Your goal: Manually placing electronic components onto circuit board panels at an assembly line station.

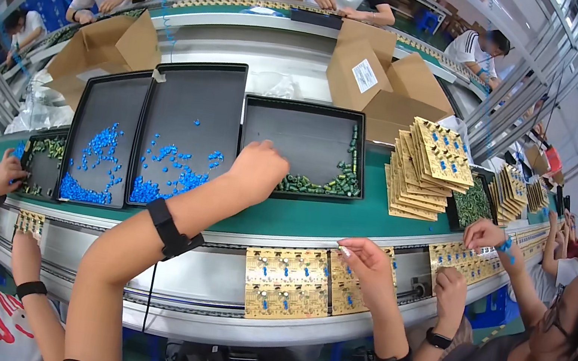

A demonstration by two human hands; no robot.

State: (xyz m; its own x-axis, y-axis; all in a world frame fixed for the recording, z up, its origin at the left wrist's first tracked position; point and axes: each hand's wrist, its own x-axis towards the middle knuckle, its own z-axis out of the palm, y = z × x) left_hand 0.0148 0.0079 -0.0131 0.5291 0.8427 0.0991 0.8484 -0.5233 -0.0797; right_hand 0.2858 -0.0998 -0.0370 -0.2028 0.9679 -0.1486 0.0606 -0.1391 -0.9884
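Observation:
My left hand (258,170) reaches over the left part of a black tray (297,127) holding small green cylindrical parts (322,184). Its fingers are curled closed, and anything between them is hidden. Lower right, my right hand (370,267) is above the circuit boards on the line, thumb and fingertips pinched around a tiny part too small to name. Beneath it lies a tan circuit board (351,290) with blue and dark parts. Left of that is another populated board (285,283). Both of my wrists wear black straps.
Two black trays (195,101) to the left hold small blue parts (175,185). Circuit boards stand in a tall stack (427,168) at right. Open cardboard boxes (387,83) sit behind. A co-worker's hands (451,291) work close by on the right; another person works at far left.

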